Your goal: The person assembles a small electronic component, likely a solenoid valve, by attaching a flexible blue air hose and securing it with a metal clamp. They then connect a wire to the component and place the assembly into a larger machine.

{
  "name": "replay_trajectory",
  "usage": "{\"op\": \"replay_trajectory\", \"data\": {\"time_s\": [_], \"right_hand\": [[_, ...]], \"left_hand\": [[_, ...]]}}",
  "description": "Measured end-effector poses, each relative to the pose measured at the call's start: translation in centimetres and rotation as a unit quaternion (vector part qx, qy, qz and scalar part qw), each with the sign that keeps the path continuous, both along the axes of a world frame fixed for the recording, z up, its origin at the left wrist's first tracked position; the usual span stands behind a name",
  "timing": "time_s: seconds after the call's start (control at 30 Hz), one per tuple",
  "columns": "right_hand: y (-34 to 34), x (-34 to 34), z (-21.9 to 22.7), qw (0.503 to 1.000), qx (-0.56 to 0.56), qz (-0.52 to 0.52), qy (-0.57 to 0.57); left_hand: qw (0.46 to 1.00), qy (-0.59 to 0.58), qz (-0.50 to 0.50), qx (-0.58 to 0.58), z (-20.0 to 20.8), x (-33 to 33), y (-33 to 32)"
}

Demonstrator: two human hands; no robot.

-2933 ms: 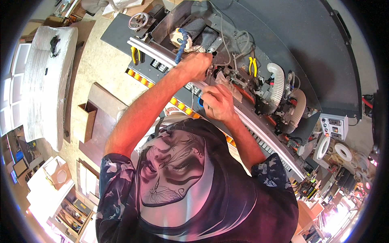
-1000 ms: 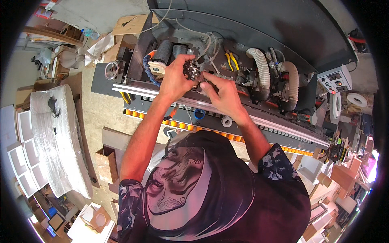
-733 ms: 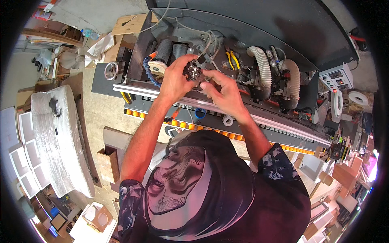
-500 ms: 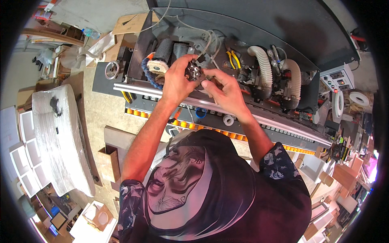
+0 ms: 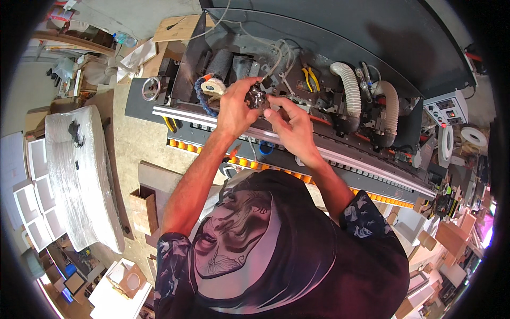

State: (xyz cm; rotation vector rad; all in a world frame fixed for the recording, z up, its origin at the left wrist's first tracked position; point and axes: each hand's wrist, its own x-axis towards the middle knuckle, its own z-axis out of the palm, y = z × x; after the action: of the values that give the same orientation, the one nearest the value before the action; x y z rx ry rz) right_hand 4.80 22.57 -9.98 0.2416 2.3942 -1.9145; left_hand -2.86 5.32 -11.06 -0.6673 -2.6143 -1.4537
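Fingers of the left hand (image 5: 234,109) and right hand (image 5: 289,125) are pinched on a small dark metal part (image 5: 257,98), held above the open machine (image 5: 340,114). Details are blurred, seemingly a fitting. If grip slackens, it could be dropped among the hoses (image 5: 350,87).

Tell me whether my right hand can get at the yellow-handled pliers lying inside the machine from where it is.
Probably yes. The right hand is up at the small metal part together with the left hand, and the yellow-handled pliers lie just beyond it in the open machine bay, with nothing visibly covering them.
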Motion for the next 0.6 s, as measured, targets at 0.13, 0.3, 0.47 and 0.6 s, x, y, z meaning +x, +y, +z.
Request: {"op": "replay_trajectory", "data": {"time_s": [0.13, 0.3, 0.47, 0.6], "right_hand": [[-0.6, 1.1, -2.9, 0.998, -0.02, -0.01, 0.06], [-1.1, 1.6, -4.4, 0.991, -0.135, -0.026, -0.004], [-2.1, 1.5, -3.0, 0.977, -0.192, 0.024, -0.085], [-1.2, 2.0, -3.1, 0.966, -0.23, 0.05, -0.108]], "left_hand": [[0.996, 0.08, 0.011, -0.026, -2.4, 0.5, -0.6], [0.999, 0.006, -0.032, 0.015, -3.2, 1.0, -1.3], [0.999, 0.03, -0.011, 0.002, -4.1, 1.3, -3.2], [0.995, -0.091, 0.029, 0.031, -2.6, 2.4, -2.3]]}}
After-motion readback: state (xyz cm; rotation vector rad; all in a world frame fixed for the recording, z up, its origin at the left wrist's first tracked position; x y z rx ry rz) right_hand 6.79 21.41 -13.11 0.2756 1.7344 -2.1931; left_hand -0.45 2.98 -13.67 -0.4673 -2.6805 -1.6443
